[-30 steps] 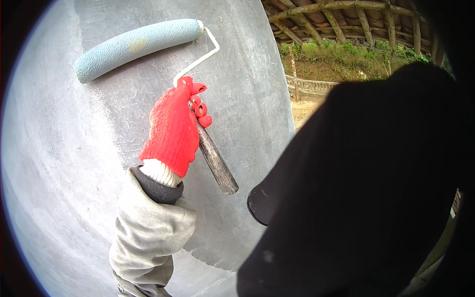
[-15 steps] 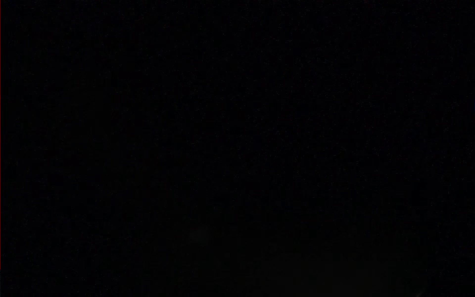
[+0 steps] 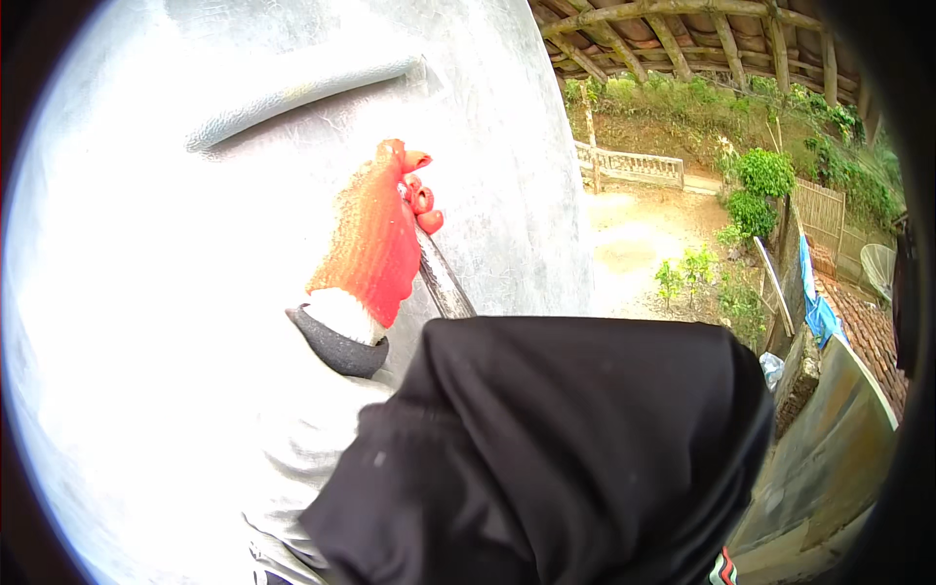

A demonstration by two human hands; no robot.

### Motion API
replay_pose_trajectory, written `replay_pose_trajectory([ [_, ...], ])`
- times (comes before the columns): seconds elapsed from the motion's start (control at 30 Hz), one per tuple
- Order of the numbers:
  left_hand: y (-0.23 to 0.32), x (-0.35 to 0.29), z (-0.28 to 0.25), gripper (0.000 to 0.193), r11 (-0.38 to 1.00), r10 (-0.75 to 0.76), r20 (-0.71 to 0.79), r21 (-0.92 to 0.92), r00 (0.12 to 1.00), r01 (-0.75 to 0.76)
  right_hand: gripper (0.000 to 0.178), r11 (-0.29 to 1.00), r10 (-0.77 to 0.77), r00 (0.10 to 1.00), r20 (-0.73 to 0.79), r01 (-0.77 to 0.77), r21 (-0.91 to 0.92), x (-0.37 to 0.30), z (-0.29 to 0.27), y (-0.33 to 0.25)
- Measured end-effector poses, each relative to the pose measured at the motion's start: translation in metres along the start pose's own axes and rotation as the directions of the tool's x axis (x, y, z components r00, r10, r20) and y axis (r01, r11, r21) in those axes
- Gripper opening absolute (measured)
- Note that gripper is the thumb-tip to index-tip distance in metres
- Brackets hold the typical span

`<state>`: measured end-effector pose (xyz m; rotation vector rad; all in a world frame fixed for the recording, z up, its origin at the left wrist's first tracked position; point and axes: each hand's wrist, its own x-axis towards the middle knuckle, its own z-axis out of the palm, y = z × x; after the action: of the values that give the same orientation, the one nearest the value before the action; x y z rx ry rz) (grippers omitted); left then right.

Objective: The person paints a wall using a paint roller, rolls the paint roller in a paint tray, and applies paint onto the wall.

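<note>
My left hand [image 3: 385, 229], in an orange-red knit glove with a coated palm, reaches up in front of a pale grey wall. Its fingers are curled around a worn, dark and whitish pole [image 3: 446, 278]. The pole's lower part disappears behind my bent knee [image 3: 585, 390], clothed in black fabric. Above the glove, a grey, textured cylinder [image 3: 302, 97] resembling a paint roller sleeve lies slantwise against the wall; whether it joins the pole is not visible. A dark band [image 3: 336, 341] circles my wrist over a pale sleeve. My right hand is out of view.
The bright grey wall [image 3: 507, 127] fills the left side. Wooden roof beams [image 3: 673, 44] overhang the upper right. Well below are sandy ground [image 3: 634, 234], shrubs, a balustrade [image 3: 634, 164], a tiled roof [image 3: 863, 322], blue sheeting [image 3: 817, 297] and a satellite dish [image 3: 877, 268].
The earlier frame is almost wholly black; now the scene is bright and visible. Any movement of hand or pole between the two cannot be told.
</note>
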<state>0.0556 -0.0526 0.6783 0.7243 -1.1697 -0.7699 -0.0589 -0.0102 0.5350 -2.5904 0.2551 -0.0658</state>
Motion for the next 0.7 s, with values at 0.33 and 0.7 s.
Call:
replay_pose_trajectory([
  [0.33, -0.004, -0.002, 0.002, 0.031, 0.999, -0.016, -0.025, -0.052, 1.000, 0.014, 0.045, 0.991, 0.120, 0.927, 0.357, -0.093, -0.092, -0.026, 0.044, 0.047],
  [0.7, -0.010, -0.009, -0.009, 0.031, 0.998, -0.036, -0.018, -0.052, 0.999, 0.035, 0.048, 0.827, 0.360, 0.771, -0.525, -0.003, 0.563, -0.062, 0.027, 0.106],
])
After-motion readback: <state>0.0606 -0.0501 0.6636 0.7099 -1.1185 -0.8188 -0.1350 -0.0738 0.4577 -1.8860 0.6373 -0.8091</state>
